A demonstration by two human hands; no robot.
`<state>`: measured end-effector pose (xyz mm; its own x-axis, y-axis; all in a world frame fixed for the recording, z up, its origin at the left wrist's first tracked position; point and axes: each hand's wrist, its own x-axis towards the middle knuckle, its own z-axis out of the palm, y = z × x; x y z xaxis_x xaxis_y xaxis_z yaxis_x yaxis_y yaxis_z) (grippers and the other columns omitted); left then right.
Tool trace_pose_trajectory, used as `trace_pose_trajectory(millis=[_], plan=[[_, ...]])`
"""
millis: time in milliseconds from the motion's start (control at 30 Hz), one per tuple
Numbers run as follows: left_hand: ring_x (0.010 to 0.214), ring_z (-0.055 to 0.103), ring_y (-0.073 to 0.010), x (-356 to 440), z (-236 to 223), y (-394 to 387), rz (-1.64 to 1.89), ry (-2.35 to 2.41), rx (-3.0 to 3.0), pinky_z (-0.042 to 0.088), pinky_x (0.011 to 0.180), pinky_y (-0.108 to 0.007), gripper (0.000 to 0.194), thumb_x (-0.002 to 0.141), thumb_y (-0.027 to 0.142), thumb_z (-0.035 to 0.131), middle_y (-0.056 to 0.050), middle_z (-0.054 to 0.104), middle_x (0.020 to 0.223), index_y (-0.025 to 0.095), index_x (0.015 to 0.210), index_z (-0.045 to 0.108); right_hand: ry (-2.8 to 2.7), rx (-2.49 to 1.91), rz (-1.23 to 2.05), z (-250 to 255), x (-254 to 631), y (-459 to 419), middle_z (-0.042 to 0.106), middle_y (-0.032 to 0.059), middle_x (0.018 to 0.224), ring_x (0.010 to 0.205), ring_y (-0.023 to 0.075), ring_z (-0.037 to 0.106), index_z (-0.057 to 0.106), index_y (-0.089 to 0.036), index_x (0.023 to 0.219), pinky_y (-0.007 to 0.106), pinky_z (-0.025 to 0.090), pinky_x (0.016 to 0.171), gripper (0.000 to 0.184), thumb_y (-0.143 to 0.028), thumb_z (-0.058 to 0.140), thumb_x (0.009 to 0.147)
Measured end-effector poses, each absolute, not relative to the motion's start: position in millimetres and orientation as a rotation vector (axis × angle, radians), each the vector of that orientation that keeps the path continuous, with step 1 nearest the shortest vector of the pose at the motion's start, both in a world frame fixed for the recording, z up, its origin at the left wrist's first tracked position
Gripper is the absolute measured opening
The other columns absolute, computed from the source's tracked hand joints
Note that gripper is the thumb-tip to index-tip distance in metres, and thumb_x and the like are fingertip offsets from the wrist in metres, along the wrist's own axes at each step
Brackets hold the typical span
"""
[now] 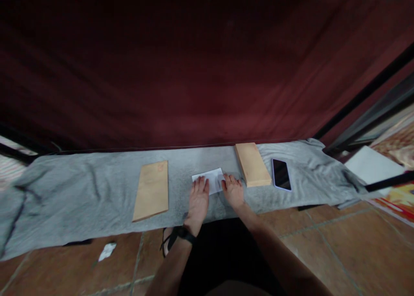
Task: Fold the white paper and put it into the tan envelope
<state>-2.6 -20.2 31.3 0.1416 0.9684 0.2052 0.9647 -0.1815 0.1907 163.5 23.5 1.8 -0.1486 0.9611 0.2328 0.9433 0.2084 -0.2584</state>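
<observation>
A small white sheet of paper (214, 181), perhaps folded, lies on the grey cloth (106, 188) in front of me. My left hand (198, 197) rests on the paper's left end with its fingers stretched out. On the right end lies my right hand (233, 191), its fingers laid flat and slightly apart. Left of the hands is a brown envelope (152, 190) with faint red marks near its top. Just to the right of my right hand sits a stack of brown envelopes (254, 164).
A phone (281, 174) with a pale purple edge lies right of the stack. Dark red fabric (194, 71) hangs behind the cloth-covered surface. Dark metal bars (368, 91) stand at the right. Crumpled white paper (107, 251) lies on the tiled floor (339, 248).
</observation>
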Motion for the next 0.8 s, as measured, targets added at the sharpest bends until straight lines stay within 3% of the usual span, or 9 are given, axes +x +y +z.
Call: trace_pose_trajectory(millis=[100, 267, 367, 533, 667, 800], plan=[[0.146, 0.033, -0.0263, 8, 22, -25, 0.464, 1.696, 2.509, 0.028, 0.119, -0.05, 0.047, 0.097, 0.026, 0.04, -0.014, 0.044, 0.154, 0.016, 0.143, 0.047, -2.165, -1.802, 0.104, 5, 164, 23, 0.067, 0.0118, 0.112, 0.102, 0.0257, 0.062, 0.056, -0.02, 0.129, 0.038, 0.04, 0.093, 0.032, -0.029, 0.04, 0.104], [0.149, 0.027, -0.0268, 11, 13, -33, 0.442, 1.631, 2.544, 0.022, 0.122, -0.049, 0.064, 0.096, 0.047, 0.044, -0.015, 0.034, 0.159, 0.012, 0.15, 0.036, -2.143, -1.782, 0.12, 9, 165, 21, 0.067, 0.0131, 0.113, 0.104, 0.0267, 0.061, 0.059, -0.018, 0.128, 0.04, 0.041, 0.094, 0.032, -0.026, 0.042, 0.102], [0.15, 0.023, -0.027, 8, 10, -33, 0.403, 1.621, 2.594, 0.02, 0.122, -0.049, 0.068, 0.096, 0.048, 0.044, -0.016, 0.031, 0.16, 0.011, 0.152, 0.032, -2.1, -1.624, 0.165, 9, 161, 16, 0.065, 0.014, 0.122, 0.116, 0.0276, 0.057, 0.058, -0.017, 0.13, 0.043, 0.041, 0.1, 0.034, -0.027, 0.042, 0.102], [0.149, 0.025, -0.0273, 9, 4, -31, 0.33, 1.609, 2.65, 0.018, 0.122, -0.052, 0.065, 0.095, 0.039, 0.043, -0.018, 0.036, 0.158, 0.009, 0.152, 0.031, -2.221, -1.256, 0.394, 2, 149, 5, 0.055, 0.0106, 0.143, 0.134, 0.0198, 0.048, 0.05, -0.015, 0.142, 0.038, 0.039, 0.111, 0.044, -0.03, 0.029, 0.106], [0.149, 0.026, -0.0253, 6, 4, -33, 0.328, 1.61, 2.647, 0.019, 0.123, -0.049, 0.065, 0.096, 0.037, 0.04, -0.019, 0.034, 0.158, 0.007, 0.153, 0.028, -2.375, -1.246, 0.261, -4, 154, -1, 0.041, 0.0125, 0.154, 0.144, 0.0213, 0.035, 0.037, -0.011, 0.15, 0.045, 0.03, 0.118, 0.049, -0.03, 0.029, 0.106], [0.15, 0.023, -0.0238, -10, 4, -41, 0.374, 1.717, 2.58, 0.023, 0.122, -0.044, 0.066, 0.098, 0.042, 0.034, -0.018, 0.031, 0.159, 0.005, 0.152, 0.028, -2.44, -1.292, 0.113, -8, 168, -3, 0.036, 0.0131, 0.156, 0.145, 0.0246, 0.034, 0.033, -0.011, 0.153, 0.047, 0.028, 0.119, 0.053, -0.033, 0.036, 0.105]])
